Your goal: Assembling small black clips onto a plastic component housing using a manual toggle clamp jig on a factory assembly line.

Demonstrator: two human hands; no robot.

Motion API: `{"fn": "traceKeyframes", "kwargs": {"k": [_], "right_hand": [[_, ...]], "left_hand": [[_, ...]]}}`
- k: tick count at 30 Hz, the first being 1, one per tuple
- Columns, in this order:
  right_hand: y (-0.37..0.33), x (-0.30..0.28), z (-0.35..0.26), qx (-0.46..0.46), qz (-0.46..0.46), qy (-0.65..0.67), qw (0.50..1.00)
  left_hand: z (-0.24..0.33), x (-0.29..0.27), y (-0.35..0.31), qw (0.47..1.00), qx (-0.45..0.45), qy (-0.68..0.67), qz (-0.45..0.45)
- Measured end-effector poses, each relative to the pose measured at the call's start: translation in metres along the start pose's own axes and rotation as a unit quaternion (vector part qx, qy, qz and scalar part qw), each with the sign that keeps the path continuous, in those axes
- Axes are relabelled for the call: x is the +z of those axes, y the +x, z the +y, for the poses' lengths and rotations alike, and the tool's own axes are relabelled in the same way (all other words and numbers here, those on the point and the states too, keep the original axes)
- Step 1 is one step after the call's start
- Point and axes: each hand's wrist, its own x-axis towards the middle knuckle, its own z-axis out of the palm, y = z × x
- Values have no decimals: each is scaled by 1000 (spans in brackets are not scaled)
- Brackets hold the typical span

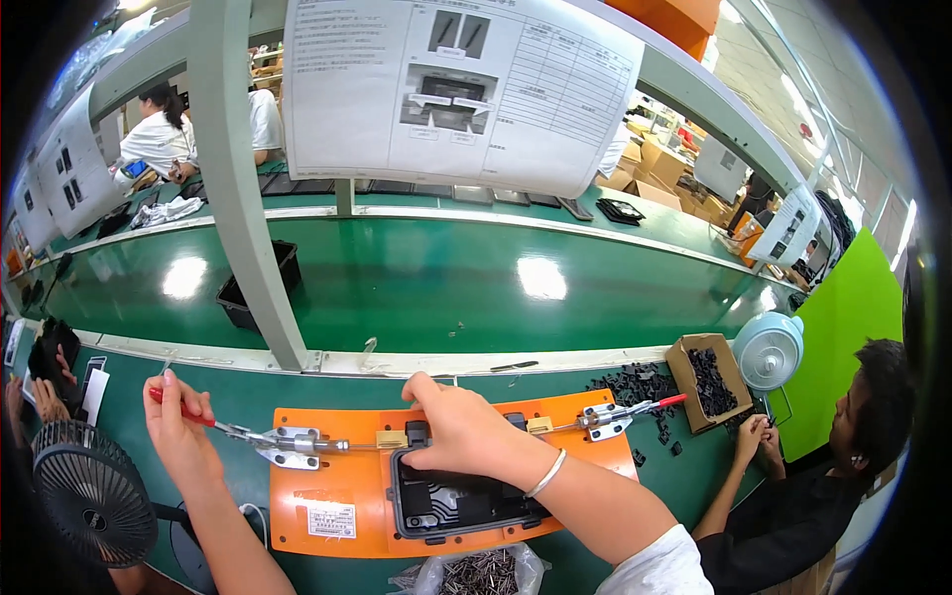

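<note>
The green belt (pixel 416 288) stretches from left to right beyond my bench (pixel 288 392). On the bench in front of me lies the orange plate (pixel 362 496), its long axis running left to right with the right end a little farther from me. To its right, well apart, stands a box (pixel 709 382) of black parts.

The black case (pixel 456 501) lies near the middle of the plate, its ribbed inside facing up and its long axis roughly along the plate's. My right hand (pixel 461 431) is over the case's far left part, thumb and forefinger spread; the palm hides whether they grip anything, so I cannot tell. My left hand (pixel 185 436) is closed around the red left handle (pixel 201 420), which points left and slightly away from me.

That handle belongs to the left clamp (pixel 293 446), whose rod points right, toward the case. Opposite it sits the right clamp (pixel 605 421), its red handle pointing outward to the right. Smallest are the brass blocks (pixel 391 438), one on each clamp's inner side.
</note>
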Motion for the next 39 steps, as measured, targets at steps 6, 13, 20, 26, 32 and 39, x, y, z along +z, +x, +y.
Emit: {"fn": "traceKeyframes", "kwargs": {"k": [6, 13, 20, 26, 32, 39], "right_hand": [[-1, 0, -2, -3, 12, 19, 1000], [0, 3, -2, -32, 35, 25, 999], [0, 5, -1, -26, 52, 20, 998], [-4, 4, -5, -14, 44, 12, 999], [-12, 0, -3, -8, 22, -51, 998], [-13, -4, 1, 8, 35, -40, 999]], "left_hand": [[-1, 5, -2, 999, 20, 25, -16], [0, 7, -4, 996, 47, 69, -38], [2, 5, -3, 995, 44, 66, -64], [4, 10, -7, 995, 48, 60, -64], [-5, -2, -2, 1000, 20, 10, 1], [-34, -49, 9, 990, -91, -83, 73]]}}
